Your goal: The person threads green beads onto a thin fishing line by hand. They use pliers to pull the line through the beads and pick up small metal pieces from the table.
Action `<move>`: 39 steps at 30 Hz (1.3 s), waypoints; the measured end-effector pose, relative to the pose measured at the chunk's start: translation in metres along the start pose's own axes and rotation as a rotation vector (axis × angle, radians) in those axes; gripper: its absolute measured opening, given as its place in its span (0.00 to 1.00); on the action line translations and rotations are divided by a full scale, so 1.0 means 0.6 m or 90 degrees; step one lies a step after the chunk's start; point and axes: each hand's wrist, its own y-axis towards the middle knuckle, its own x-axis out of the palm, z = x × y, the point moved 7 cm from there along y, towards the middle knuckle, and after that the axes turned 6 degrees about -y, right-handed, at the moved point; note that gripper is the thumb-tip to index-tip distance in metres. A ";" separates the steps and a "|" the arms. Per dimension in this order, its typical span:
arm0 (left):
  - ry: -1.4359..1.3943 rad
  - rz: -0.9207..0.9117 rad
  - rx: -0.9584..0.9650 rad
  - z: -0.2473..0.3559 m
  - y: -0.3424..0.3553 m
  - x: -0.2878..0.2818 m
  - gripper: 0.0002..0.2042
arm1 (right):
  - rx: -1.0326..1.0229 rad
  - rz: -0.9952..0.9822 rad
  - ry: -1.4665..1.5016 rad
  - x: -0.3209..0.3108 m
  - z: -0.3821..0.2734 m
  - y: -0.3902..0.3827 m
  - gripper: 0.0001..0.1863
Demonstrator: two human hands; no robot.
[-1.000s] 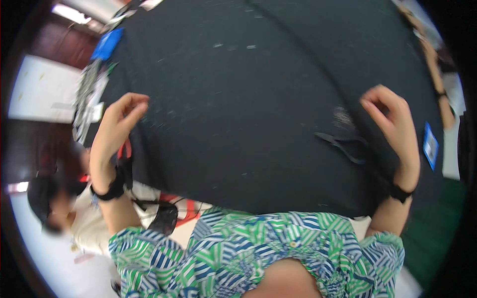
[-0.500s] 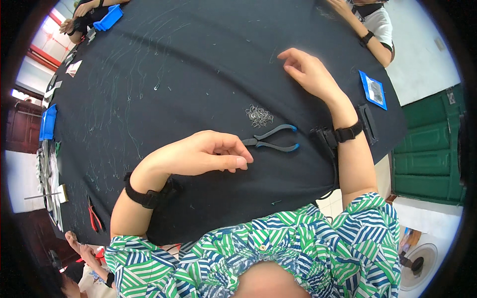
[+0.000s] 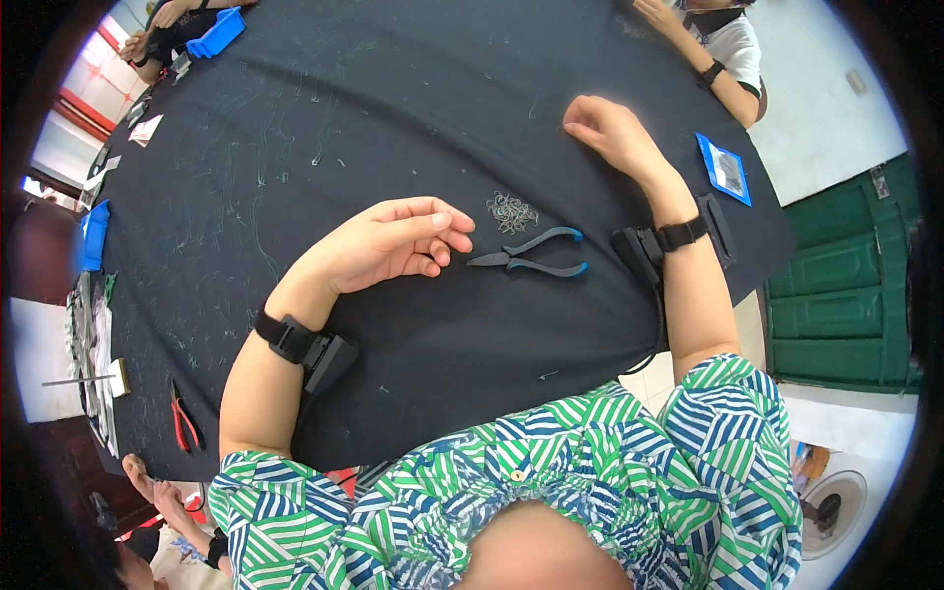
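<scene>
My left hand is over the cloth left of the pliers. Its thumb lies against the index finger and the other fingers are loosely curled; anything pinched there is too small to see. Further right and farther away, my right hand is raised with thumb and fingers drawn together, their tips partly hidden. Between the hands lies a small pile of metal hooks. Pliers with blue-tipped dark handles rest just below the pile, jaws toward my left hand, touched by neither hand.
Thin clear lines spread over the black cloth at the left. A blue packet lies at the right edge. Red-handled pliers and blue trays are on the left. Other people's hands show around the table.
My left hand has moved up and away from the pliers' jaws, turning so more of its palm shows. My right hand has closed more at the fingertips. The whole view has shifted slightly.
</scene>
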 end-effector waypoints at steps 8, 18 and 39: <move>-0.020 -0.018 0.008 -0.003 0.005 -0.003 0.14 | -0.026 -0.002 -0.018 0.004 0.000 -0.005 0.09; -0.044 -0.033 -0.003 -0.004 0.004 -0.006 0.16 | -0.150 0.126 -0.104 -0.017 -0.052 -0.007 0.05; 0.066 0.142 0.052 -0.001 -0.001 0.033 0.15 | -0.196 -0.081 0.229 0.008 -0.226 -0.072 0.05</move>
